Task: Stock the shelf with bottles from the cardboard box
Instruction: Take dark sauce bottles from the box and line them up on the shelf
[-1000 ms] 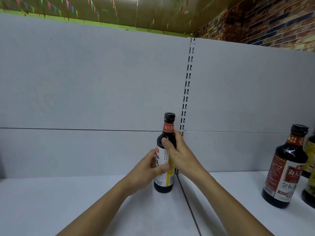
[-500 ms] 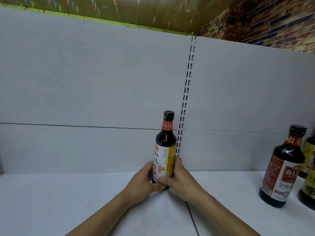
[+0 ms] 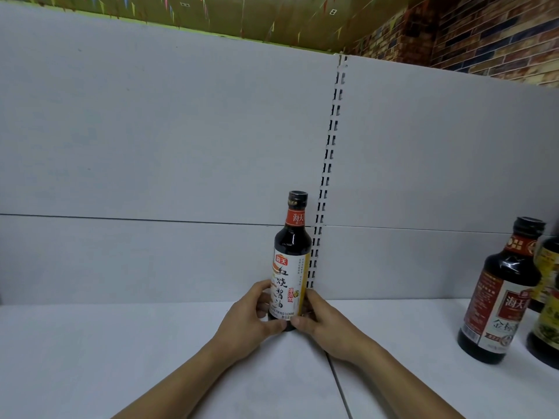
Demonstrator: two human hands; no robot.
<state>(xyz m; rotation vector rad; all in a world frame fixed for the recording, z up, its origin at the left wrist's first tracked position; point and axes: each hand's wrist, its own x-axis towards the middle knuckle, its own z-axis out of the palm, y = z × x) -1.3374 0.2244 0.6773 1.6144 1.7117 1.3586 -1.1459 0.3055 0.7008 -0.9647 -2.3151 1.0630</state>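
The white shelf board (image 3: 121, 358) runs under my forearms. My left hand (image 3: 251, 319) and right hand (image 3: 328, 326) curl round the foot of a dark glass sauce bottle with a white-and-yellow label (image 3: 292, 258), one hand on each side and thumbs in front. The bottle stands upright, black cap up and label facing me, just before the slotted white upright (image 3: 328, 164). Other dark labelled bottles (image 3: 499, 297) stand well apart on the right.

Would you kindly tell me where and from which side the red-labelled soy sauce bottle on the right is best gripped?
Probably round the neck, just under the black cap, coming from the left or front. The red-labelled soy sauce bottle stands upright on the shelf, its body is wide, and other bottles crowd its right side.
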